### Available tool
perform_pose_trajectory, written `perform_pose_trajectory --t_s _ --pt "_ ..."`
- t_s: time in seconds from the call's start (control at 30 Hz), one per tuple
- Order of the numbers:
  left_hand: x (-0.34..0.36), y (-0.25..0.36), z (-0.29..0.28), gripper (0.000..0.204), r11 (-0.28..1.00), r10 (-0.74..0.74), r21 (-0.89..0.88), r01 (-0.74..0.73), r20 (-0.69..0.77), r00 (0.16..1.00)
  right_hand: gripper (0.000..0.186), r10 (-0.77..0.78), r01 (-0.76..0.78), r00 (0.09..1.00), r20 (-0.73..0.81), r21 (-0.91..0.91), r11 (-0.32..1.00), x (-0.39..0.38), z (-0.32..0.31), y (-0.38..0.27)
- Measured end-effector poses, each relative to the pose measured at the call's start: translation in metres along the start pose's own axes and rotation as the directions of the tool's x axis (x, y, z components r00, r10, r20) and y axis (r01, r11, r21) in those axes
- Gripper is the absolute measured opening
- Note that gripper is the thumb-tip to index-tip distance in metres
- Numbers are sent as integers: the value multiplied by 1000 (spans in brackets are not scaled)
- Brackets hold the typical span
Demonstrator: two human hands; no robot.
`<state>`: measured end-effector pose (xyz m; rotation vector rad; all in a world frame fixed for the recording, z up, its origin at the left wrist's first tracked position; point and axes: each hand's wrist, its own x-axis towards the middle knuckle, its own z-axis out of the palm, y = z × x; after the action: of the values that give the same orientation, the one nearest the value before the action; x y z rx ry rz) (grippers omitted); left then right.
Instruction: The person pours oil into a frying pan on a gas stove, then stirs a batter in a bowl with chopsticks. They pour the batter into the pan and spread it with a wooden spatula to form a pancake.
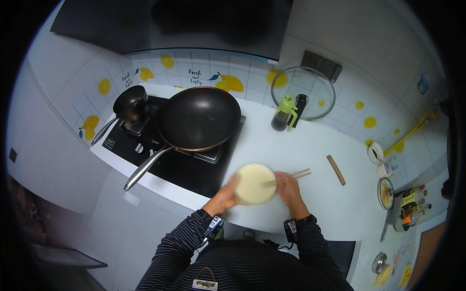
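Observation:
A round bowl (245, 199) full of pale yellow, batter-like liquid is at the counter's front, right of the stove. My left hand (225, 196) grips its left side, slightly blurred. At the bowl's right side, my right hand (290, 190) is closed round a pair of wooden chopsticks (303, 173). Their one end reaches over the liquid and the other sticks out to the right. This hand also seems to touch the bowl's rim. I cannot tell whether the bowl rests on the counter or is slightly lifted.
A large black wok (199, 121) and a small black pan (132, 104) sit on the black gas stove (187, 177), handles toward me. Behind stand a green-topped oil bottle (284, 114) and a glass lid (318, 92). A brown stick (336, 169) lies to the right, before bowls and bottles.

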<state>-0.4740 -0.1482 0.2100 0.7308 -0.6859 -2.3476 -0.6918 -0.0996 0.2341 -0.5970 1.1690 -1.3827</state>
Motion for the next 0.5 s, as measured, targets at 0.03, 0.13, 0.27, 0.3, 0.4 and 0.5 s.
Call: perform_pose_trajectory --t_s 0.03,0.13,0.27,0.3,0.4,0.5 --pt "2 2 0 50 1000 -26 -5 26 8 1000 31 -1 1 1000 0 -6 1000 2 -1 1" --pt "5 5 -3 51 997 -72 17 72 4 997 31 -3 2 1000 -28 -29 1000 5 -4 2" --pt "11 5 -6 52 991 -121 60 124 -45 992 32 35 -33 998 -50 23 999 11 -6 4" --pt "13 6 -7 52 987 -140 66 144 -60 988 32 39 -39 998 -51 -1 999 13 -6 4" --pt "19 7 -9 51 980 -181 62 188 -113 977 31 68 -69 994 -83 -7 998 18 -9 6" --pt "21 4 -11 51 974 -197 80 211 -152 968 31 49 -48 998 -49 20 999 23 -13 9"
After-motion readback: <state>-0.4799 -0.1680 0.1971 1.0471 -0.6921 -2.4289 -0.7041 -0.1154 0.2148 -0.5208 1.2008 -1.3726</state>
